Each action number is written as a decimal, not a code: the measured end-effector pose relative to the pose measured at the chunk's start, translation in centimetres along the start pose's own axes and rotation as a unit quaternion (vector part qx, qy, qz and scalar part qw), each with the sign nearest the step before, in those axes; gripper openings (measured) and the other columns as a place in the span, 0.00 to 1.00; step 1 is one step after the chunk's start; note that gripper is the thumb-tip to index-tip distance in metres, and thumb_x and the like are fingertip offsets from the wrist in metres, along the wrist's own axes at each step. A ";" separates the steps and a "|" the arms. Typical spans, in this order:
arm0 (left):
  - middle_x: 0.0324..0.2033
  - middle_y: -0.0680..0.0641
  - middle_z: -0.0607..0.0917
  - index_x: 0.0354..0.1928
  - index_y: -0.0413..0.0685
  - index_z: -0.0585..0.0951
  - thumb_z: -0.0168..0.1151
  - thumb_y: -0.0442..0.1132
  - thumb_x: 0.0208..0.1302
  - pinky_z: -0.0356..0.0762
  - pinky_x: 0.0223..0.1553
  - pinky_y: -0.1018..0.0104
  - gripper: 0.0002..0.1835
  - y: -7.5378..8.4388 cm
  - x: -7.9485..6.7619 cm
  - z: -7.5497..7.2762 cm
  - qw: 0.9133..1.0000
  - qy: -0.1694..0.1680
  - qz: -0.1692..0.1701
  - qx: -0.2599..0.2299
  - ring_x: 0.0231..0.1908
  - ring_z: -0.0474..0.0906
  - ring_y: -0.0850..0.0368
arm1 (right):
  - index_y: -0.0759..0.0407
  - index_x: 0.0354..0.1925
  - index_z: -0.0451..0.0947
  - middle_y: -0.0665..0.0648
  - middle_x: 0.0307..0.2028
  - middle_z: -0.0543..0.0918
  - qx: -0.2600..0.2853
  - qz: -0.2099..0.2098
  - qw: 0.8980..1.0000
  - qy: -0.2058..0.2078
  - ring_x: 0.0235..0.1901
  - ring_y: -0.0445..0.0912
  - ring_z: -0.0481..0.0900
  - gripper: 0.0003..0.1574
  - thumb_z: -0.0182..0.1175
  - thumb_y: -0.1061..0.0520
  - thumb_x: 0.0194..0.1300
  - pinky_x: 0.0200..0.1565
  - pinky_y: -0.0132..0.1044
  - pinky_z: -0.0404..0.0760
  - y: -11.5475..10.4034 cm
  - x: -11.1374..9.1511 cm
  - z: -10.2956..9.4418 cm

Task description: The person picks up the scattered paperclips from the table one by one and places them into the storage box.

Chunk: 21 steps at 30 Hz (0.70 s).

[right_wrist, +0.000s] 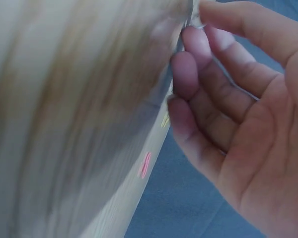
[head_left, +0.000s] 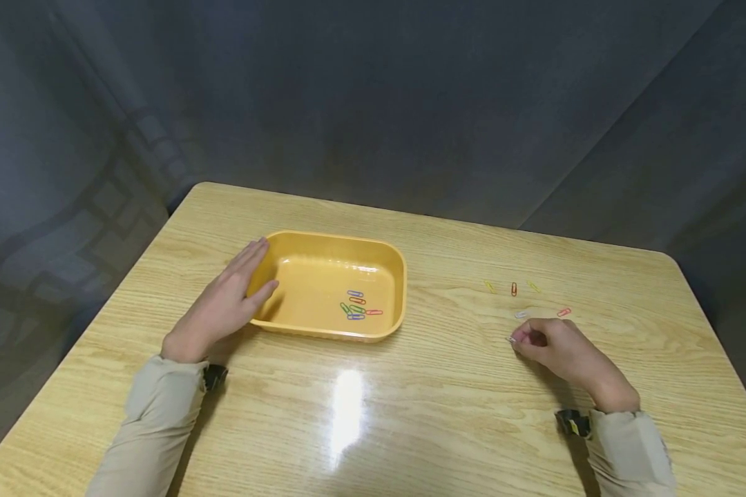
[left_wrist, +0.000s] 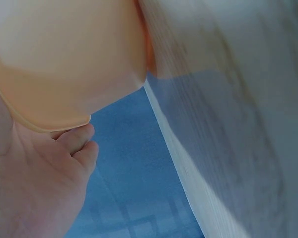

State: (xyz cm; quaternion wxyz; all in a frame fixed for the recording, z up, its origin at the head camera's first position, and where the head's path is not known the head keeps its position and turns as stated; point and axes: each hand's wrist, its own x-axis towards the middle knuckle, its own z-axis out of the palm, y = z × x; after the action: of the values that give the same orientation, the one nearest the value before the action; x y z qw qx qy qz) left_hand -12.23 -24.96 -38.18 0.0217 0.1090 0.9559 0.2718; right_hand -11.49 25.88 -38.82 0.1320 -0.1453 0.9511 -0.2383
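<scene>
At the left, my left hand (head_left: 226, 297) rests against the left rim of a yellow plastic tray (head_left: 323, 337), fingers fairly straight along it and thumb reaching over the inside. The left wrist view shows the tray's wall (left_wrist: 74, 59) beside the hand (left_wrist: 44, 173). Several coloured paper clips (head_left: 356, 310) lie inside the tray, towards its right. My right hand (head_left: 556, 348) pinches a pale paper clip (head_left: 511, 339) between thumb and fingertips, low over the table. Just beyond that hand lie a white paper clip (head_left: 520, 315) and a pink paper clip (head_left: 563, 312).
Farther back on the wooden table (head_left: 447, 386) are a red paper clip (head_left: 514, 289) and two yellow ones, left (head_left: 489, 286) and right (head_left: 533, 286). Dark curtains (head_left: 410, 103) hang behind the table's far edge.
</scene>
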 end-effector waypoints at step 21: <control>0.78 0.38 0.48 0.78 0.37 0.48 0.52 0.47 0.75 0.45 0.77 0.41 0.39 0.0 0.0 0.0 1.000 0.000 0.003 0.001 0.79 0.41 0.41 | 0.60 0.43 0.84 0.50 0.32 0.86 0.002 -0.037 0.997 0.071 0.30 0.34 0.77 0.08 0.62 0.65 0.65 0.34 0.31 0.79 -2.0 0.4 -0.3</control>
State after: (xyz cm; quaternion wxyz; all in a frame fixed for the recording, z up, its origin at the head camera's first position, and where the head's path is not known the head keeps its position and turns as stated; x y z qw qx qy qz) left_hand -12.22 -24.95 -38.21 0.0204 0.1118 0.9558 0.2712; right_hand -11.54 24.20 -37.67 0.0552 -0.1627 0.9516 -0.2549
